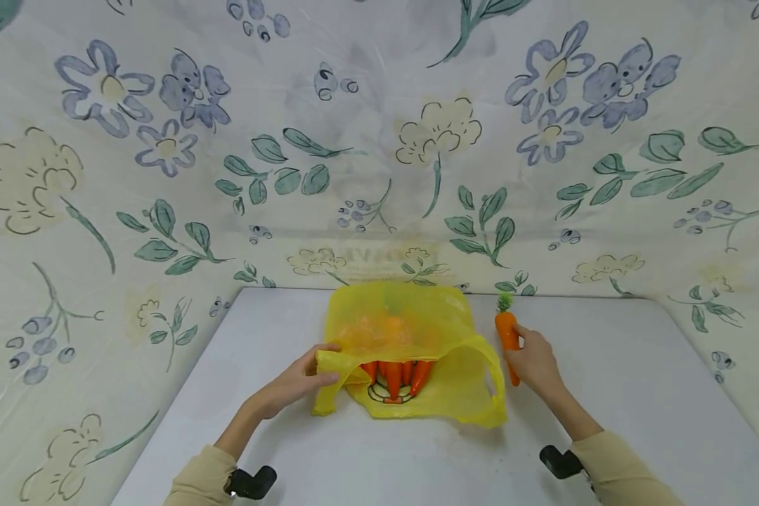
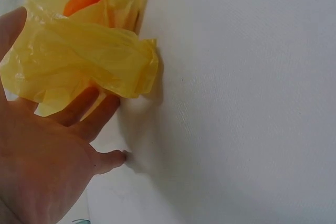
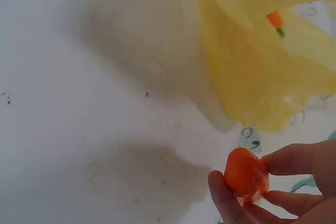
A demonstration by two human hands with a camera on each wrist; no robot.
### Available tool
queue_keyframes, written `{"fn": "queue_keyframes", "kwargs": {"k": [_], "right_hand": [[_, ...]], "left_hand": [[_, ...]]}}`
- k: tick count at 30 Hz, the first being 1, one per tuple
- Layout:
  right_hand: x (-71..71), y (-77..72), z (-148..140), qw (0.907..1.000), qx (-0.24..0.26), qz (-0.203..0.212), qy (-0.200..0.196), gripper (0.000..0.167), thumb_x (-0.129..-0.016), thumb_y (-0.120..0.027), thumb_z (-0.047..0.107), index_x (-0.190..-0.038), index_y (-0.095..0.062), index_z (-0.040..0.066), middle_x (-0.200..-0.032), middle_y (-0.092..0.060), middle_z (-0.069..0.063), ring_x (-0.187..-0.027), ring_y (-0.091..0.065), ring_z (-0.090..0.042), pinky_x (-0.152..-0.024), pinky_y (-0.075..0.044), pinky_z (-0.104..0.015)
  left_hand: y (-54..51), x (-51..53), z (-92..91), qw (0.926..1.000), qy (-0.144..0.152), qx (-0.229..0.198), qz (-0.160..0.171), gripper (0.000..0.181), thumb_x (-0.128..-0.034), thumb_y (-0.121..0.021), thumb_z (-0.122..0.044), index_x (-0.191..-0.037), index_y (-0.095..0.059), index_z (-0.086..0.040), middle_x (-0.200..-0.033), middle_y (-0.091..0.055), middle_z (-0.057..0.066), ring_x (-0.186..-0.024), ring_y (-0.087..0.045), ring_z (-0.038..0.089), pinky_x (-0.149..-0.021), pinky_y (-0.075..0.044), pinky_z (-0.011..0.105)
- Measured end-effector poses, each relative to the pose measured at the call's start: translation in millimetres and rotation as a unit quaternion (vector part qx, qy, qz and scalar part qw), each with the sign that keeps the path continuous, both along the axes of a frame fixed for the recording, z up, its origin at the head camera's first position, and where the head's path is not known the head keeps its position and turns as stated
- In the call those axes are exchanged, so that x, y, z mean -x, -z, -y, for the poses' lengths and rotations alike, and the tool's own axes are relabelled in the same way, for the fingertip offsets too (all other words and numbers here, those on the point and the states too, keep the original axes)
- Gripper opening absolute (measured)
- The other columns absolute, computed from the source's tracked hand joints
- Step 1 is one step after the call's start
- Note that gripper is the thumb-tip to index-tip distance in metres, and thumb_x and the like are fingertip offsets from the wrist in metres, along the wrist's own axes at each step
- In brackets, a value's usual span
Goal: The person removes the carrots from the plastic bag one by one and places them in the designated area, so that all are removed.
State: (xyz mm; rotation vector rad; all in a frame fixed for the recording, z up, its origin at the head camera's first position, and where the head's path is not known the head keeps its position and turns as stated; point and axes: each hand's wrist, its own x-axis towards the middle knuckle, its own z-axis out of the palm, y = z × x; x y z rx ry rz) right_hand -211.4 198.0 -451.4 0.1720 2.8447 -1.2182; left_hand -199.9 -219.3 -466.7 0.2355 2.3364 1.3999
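A yellow plastic bag (image 1: 405, 337) lies on the white table with its mouth facing me. Several orange carrots (image 1: 393, 379) show in the opening, tips toward me; the rest of them shows faintly through the plastic. My left hand (image 1: 300, 383) holds the bag's left edge, with part of the fingers behind the yellow film (image 2: 79, 59). To the right of the bag, my right hand (image 1: 536, 362) grips a single carrot (image 1: 507, 330) with a green tuft pointing away from me. In the right wrist view this carrot (image 3: 244, 174) appears end-on between thumb and fingers.
The white table (image 1: 639, 393) spreads to both sides of the bag. Behind it rises a floral-patterned sheet (image 1: 379, 161). Black wrist mounts (image 1: 251, 483) sit at both sleeves.
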Motion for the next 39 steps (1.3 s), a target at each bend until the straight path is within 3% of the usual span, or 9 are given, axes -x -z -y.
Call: {"fn": "queue_keyframes", "kwargs": {"k": [7, 10, 14, 16, 19, 32, 39], "right_hand": [[4.9, 13.1, -2, 0.9998, -0.001, -0.014, 0.01, 0.055, -0.088, -0.058, 0.006, -0.137, -0.046, -0.016, -0.135, -0.049, -0.038, -0.092, -0.057, -0.036, -0.054, -0.045, -0.025], [5.3, 17.7, -1, 0.9998, 0.0, -0.016, 0.01, 0.052, -0.091, -0.057, 0.008, -0.135, -0.047, -0.016, -0.135, -0.049, -0.037, -0.088, -0.057, -0.035, -0.055, -0.048, -0.029], [5.1, 19.7, 2, 0.9994, -0.031, -0.012, -0.005, 0.05, -0.09, -0.056, 0.007, -0.133, -0.05, -0.017, -0.133, -0.049, -0.038, -0.104, -0.057, -0.044, -0.076, -0.056, -0.044], [4.9, 19.0, 3, 0.9985, -0.051, -0.01, -0.014, 0.05, -0.089, -0.056, 0.007, -0.132, -0.05, -0.017, -0.131, -0.049, -0.039, -0.115, -0.053, -0.048, -0.089, -0.053, -0.051], [4.5, 18.3, 5, 0.9975, -0.066, -0.008, -0.023, 0.051, -0.086, -0.056, 0.005, -0.132, -0.05, -0.017, -0.13, -0.048, -0.039, -0.117, -0.052, -0.051, -0.095, -0.048, -0.057], [3.4, 28.3, 12, 0.9945, -0.102, 0.002, -0.027, 0.051, -0.093, -0.057, 0.012, -0.137, -0.047, -0.013, -0.124, -0.053, -0.036, -0.107, -0.057, -0.046, -0.091, -0.05, -0.057], [2.2, 27.1, 11, 0.9951, -0.096, 0.006, -0.024, 0.051, -0.093, -0.056, 0.01, -0.138, -0.046, -0.011, -0.124, -0.052, -0.035, -0.105, -0.057, -0.044, -0.09, -0.049, -0.057]], "left_hand": [[-0.3, -0.6, -0.4, 1.0, 0.001, -0.001, -0.003, 0.06, -0.0945, -0.063, -0.034, -0.146, -0.038, -0.015, -0.149, -0.041, 0.016, -0.131, -0.041, 0.034, -0.109, -0.032, 0.064], [1.2, 0.4, 0.4, 1.0, 0.004, 0.002, -0.002, 0.061, -0.0944, -0.063, -0.035, -0.147, -0.038, -0.015, -0.149, -0.041, 0.016, -0.132, -0.041, 0.034, -0.11, -0.032, 0.064], [3.8, 1.8, 1.5, 1.0, 0.001, 0.003, 0.005, 0.062, -0.0942, -0.063, -0.037, -0.147, -0.039, -0.017, -0.15, -0.04, 0.015, -0.132, -0.041, 0.033, -0.111, -0.032, 0.062], [5.3, 2.3, 2.1, 1.0, -0.002, 0.002, 0.009, 0.062, -0.0939, -0.063, -0.038, -0.147, -0.039, -0.018, -0.151, -0.04, 0.014, -0.132, -0.041, 0.032, -0.111, -0.032, 0.062], [7.2, 2.6, 2.7, 0.9999, -0.006, 0.002, 0.011, 0.062, -0.093, -0.065, -0.039, -0.147, -0.039, -0.019, -0.151, -0.04, 0.013, -0.131, -0.042, 0.032, -0.111, -0.031, 0.062], [9.5, 2.6, 1.8, 0.9998, -0.009, 0.011, 0.011, 0.064, -0.0914, -0.065, -0.041, -0.146, -0.04, -0.019, -0.149, -0.042, 0.012, -0.129, -0.043, 0.03, -0.11, -0.032, 0.061], [9.5, 2.0, 1.4, 0.9999, -0.007, 0.01, 0.01, 0.065, -0.0912, -0.065, -0.042, -0.147, -0.039, -0.019, -0.149, -0.042, 0.012, -0.129, -0.042, 0.03, -0.111, -0.032, 0.061]]}}
